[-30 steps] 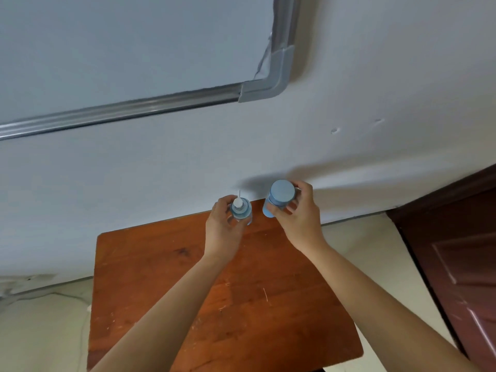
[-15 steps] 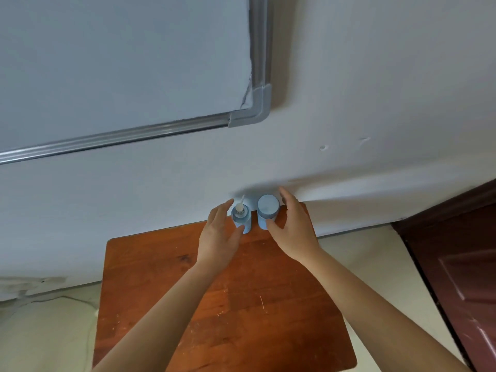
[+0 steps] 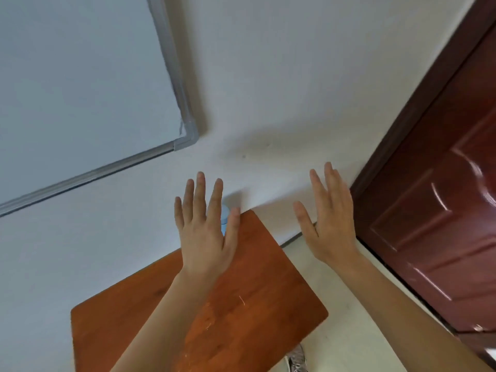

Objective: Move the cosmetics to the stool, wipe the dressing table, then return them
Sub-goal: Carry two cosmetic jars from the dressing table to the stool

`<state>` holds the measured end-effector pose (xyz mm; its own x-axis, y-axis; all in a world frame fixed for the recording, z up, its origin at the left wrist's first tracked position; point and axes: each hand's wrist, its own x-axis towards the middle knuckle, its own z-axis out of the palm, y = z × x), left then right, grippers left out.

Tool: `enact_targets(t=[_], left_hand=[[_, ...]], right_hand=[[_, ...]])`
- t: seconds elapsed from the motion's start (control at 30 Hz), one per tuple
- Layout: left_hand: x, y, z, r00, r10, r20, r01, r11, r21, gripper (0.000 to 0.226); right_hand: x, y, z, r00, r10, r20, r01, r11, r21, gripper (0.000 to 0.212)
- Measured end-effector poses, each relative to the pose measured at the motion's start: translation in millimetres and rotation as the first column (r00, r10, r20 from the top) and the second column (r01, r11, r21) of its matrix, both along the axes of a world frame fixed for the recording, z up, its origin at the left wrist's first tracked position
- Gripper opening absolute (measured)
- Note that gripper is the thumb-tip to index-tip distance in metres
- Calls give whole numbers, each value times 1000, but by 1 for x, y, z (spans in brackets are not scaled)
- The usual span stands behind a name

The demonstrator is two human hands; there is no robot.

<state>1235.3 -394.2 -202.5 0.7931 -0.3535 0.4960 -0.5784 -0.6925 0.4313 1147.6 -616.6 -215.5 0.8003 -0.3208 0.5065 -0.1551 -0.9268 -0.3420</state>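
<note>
Now both hands are up and empty over the far end of the reddish-brown wooden surface point(image 3: 255, 304): the left hand point(image 3: 205, 237) is held flat with its fingers point(image 3: 200, 194) spread and straight, gripping nothing, and the right hand point(image 3: 328, 226) hangs off to the right, over the pale floor point(image 3: 343, 304) between the surface and the dark red door point(image 3: 442, 210), fingers likewise extended and apart. Of the cosmetics, only 1 sliver shows: a light blue bottle point(image 3: 224, 216) standing at the back edge of the surface by the white wall point(image 3: 268, 89), mostly hidden behind the left hand, so I cannot tell whether a 2nd item stands beside it. The rest of the surface is bare, scratched wood. My guess is that the bottle has been set down there and the hands are free; whether this surface is the stool or the dressing table I cannot say. The risk I see is the left hand: its thumb and forefinger sit just beside the bottle, and a careless sweep toward the body or sideways could clip the cap and tip the bottle over, or roll it off the near corner onto the floor. The bottle also stands close to the surface's rounded back corner, which leaves little margin. As for containers, the bottle is the only one in view; it looks capped, and its contents cannot be seen. A whiteboard point(image 3: 80, 89) hangs on the wall to the left.
</note>
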Motion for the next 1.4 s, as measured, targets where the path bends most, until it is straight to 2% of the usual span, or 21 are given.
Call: enact_targets(t=[0.1, 0.23, 0.37, 0.53, 0.63, 0.8, 0.97, 1.2, 1.4], left_hand=[[-25, -52, 11, 988, -155, -19, 154, 988, -5, 64], [-82, -136, 32, 915, -403, -35, 403, 915, -2, 65], [-176, -218, 58, 756, -652, 64, 645, 758, 99, 65], [-336, -297, 65, 534, -841, 85, 833, 541, 118, 61], [-442, -332, 56, 413, -908, 73, 894, 419, 157, 60], [-610, -379, 41, 211, -976, -48, 949, 193, 248, 66], [-719, -413, 35, 48, -996, -75, 951, 23, 308, 65], [-825, -492, 1, -51, -991, -124, 945, -88, 315, 65], [-927, -602, -30, -53, -978, -201, 949, -112, 293, 67]], right_hand=[[-67, -27, 10, 991, -135, -21, 134, 991, -28, 69], [-178, -67, 32, 925, -378, 37, 380, 922, -76, 65], [-312, -92, 50, 763, -638, 104, 643, 766, -22, 63], [-484, -104, 49, 555, -817, 158, 825, 564, 17, 64], [-588, -107, 38, 421, -899, 120, 904, 427, 25, 66], [-749, -108, 24, 250, -968, 35, 968, 249, -23, 67], [-857, -122, 14, 96, -995, -23, 995, 96, 15, 69], [-956, -185, -23, 29, -993, -113, 999, 26, 32, 71], [-1055, -280, -39, -51, -976, -210, 999, -51, -5, 79]])
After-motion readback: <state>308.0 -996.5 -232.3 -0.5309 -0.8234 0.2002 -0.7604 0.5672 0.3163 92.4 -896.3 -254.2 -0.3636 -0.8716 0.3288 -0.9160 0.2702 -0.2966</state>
